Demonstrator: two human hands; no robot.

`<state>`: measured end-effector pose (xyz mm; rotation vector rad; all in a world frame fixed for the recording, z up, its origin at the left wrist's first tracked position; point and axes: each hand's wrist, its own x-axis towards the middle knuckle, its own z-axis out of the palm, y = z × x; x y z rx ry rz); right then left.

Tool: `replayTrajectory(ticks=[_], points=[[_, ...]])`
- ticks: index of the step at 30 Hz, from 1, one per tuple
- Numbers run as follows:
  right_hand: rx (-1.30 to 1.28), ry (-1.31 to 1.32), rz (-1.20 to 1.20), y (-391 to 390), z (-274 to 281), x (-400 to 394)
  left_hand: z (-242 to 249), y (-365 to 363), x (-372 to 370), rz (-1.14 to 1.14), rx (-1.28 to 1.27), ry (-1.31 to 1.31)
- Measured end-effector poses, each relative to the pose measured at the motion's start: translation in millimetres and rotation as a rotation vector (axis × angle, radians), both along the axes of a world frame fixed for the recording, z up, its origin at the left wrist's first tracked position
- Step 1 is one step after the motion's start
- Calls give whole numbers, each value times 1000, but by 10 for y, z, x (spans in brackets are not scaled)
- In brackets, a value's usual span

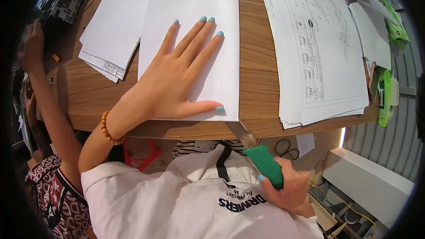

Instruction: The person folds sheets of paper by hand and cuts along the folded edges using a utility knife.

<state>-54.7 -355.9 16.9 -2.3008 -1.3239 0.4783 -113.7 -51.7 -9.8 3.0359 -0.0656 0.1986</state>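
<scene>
My left hand [177, 73] lies flat on a folded white sheet of paper [152, 22], fingers stretched toward its far side and thumb out to the right. Orange beads circle that wrist. In my right hand [287, 186], below the table's front edge, is the thick green handle of a knife [264, 161]. Its metal blade slants up and left to the lower right corner of the folded sheet. The blade's tip is hidden at the paper's edge, and brown stains show near the handle.
A stack of printed drawings [318, 84] covers the right of the wooden table [259, 106]. More white sheets [113, 31] lie at left. A keyboard [71, 0] is at the far left, near another person's arm [55, 106]. Green packets [386, 99] and a phone [374, 82] sit at right.
</scene>
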Motion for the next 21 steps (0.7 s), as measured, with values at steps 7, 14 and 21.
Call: replayTrajectory(ticks=[7,14,21], points=[[22,-61,42,-7,-7,-11,33,-209,-162,114,-28,31],[26,0,70,-38,-42,30,68,-300,-345,192,-60,68],[45,-51,60,93,-25,73,65,-292,-385,192,-25,119]])
